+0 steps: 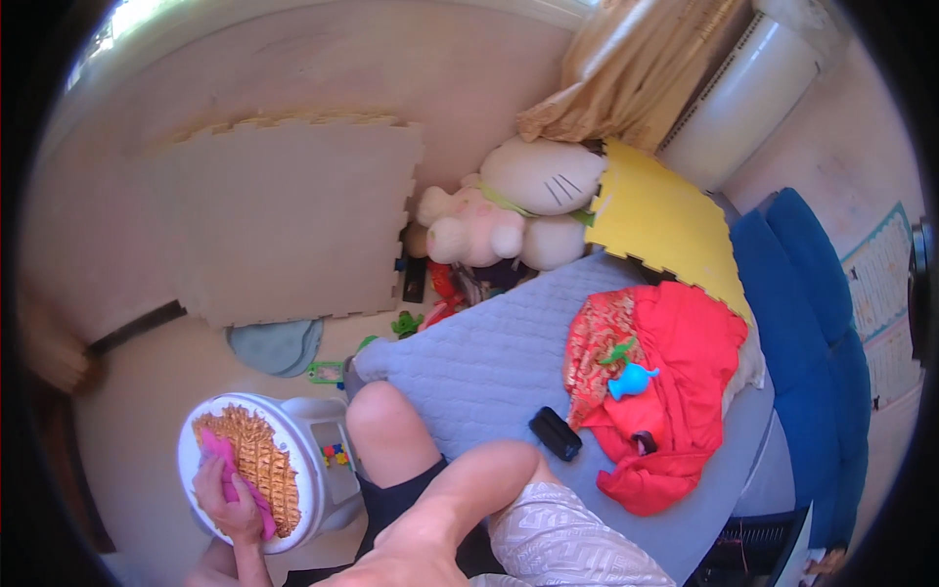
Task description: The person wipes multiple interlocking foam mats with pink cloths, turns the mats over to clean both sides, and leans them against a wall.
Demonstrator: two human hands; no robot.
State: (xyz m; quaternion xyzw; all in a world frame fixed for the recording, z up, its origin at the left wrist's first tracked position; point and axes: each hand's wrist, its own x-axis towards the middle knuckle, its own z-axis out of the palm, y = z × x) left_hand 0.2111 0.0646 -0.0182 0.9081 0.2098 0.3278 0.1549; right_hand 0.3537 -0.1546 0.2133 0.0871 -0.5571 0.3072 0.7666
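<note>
My left hand (227, 499) lies on a crumpled pink cloth (260, 506), its fingers bent over it. The cloth rests on the round top of a white plastic stool (187, 447), across a rough, golden-brown patch with a grid pattern (268, 458). Small coloured gear-shaped shapes (335, 454) show on the stool's side. A bent bare limb, seemingly my right arm, crosses the lower middle beside patterned pale fabric; my right hand is out of view. A bare knee and black shorts (396, 506) are just right of the stool.
A grey quilted mat (469, 352) holds a black case-like object (555, 434), red fabric (682, 323) and a light-blue toy (632, 381). Behind are plush toys (477, 224), a yellow foam tile (660, 213) and a pale foam panel (308, 220). Blue cushions (792, 330) stand right; a blurred brown shape is far left.
</note>
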